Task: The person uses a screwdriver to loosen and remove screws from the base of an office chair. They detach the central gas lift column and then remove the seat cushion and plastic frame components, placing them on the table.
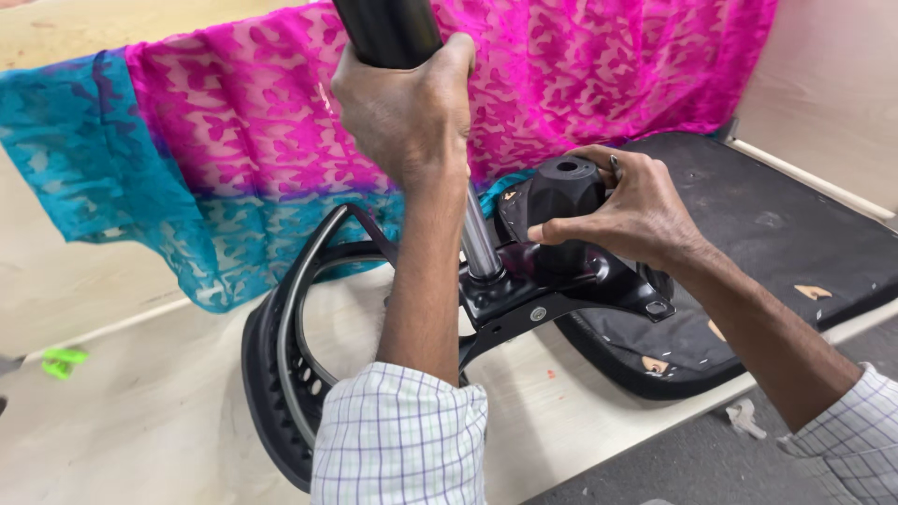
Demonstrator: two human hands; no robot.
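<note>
left hand (407,112) clamped black gas cylinder (388,28), frame top | right hand (629,206) gripped black knob (561,192), centre | risk: cylinder could slip, pinching fingers

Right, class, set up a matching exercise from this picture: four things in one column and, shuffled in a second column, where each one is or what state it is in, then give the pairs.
Things
1. left hand
2. right hand
3. patterned cloth
4. green clip

Places or states
A. lying on the pale worktop at the far left
B. wrapped around the black cylinder
C. draped behind, pink and teal
D. cupped over the black knob on the upturned chair's mechanism

Pairs: 1-B, 2-D, 3-C, 4-A
</note>
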